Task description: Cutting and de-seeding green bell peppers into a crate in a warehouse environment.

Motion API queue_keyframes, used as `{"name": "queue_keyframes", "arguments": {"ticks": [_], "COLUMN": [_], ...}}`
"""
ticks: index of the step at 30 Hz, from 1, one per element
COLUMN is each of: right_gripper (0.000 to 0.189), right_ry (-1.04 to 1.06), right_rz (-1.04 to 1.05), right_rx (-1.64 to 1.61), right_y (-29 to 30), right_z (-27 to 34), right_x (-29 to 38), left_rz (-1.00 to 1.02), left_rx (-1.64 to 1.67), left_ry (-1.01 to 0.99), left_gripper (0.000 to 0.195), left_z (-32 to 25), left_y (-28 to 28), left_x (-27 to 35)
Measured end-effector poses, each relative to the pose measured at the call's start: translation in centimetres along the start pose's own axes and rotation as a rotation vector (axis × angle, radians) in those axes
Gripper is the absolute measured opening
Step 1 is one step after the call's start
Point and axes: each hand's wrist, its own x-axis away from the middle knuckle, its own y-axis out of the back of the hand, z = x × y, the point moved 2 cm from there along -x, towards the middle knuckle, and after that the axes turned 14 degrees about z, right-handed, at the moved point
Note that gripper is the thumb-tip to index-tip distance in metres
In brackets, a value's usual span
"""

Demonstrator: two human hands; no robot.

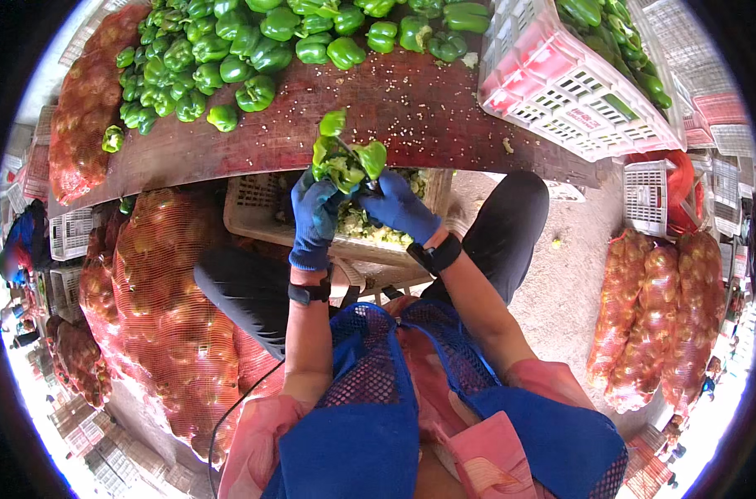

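My gloved left hand (317, 203) grips a green bell pepper (339, 169) that is cut open, its pale inside showing. In my gloved right hand (395, 204) is the dark handle of a knife (351, 150), its thin blade slanting up and left across the pepper. Pieces of pepper flesh stand out around the blade, one at its upper end. Both hands are close together just off the front edge of the table (228, 156). Below them a plastic crate (278, 232) holds pale pepper cores and scraps (368, 232).
Whole green bell peppers (222, 56) are heaped along the table's far side, with scattered seeds nearer. A white and pink crate (577, 93) of peppers stands at the right. Filled red mesh sacks (172, 299) crowd my left; several more mesh sacks (649, 318) stand on the right.
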Motion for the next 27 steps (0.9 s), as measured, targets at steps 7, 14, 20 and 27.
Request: {"name": "queue_keyframes", "arguments": {"ticks": [7,14,20,27], "right_gripper": [0.029,0.030,0.028,0.016], "right_ry": [-0.044,-0.074,-0.243,-0.635], "right_rz": [0.071,0.046,0.133,0.224], "right_rx": [-0.053,0.356,0.095,-0.392], "right_y": [0.6,1.2,1.7,6.5], "right_z": [-1.9,-1.2,-2.2,-4.1], "right_x": [-1.6,-2.1,-3.7,-7.8], "left_rz": [0.055,0.175,0.055,0.175], "left_rx": [-0.118,0.235,-0.015,-0.079], "left_ry": [0.053,0.185,0.160,0.211], "left_gripper": [0.032,0.046,0.041,0.044], "left_z": [0.5,-1.2,0.8,1.4], "left_y": [1.4,0.5,1.9,2.6], "left_x": [-1.3,-2.3,-3.9,-3.7]}}
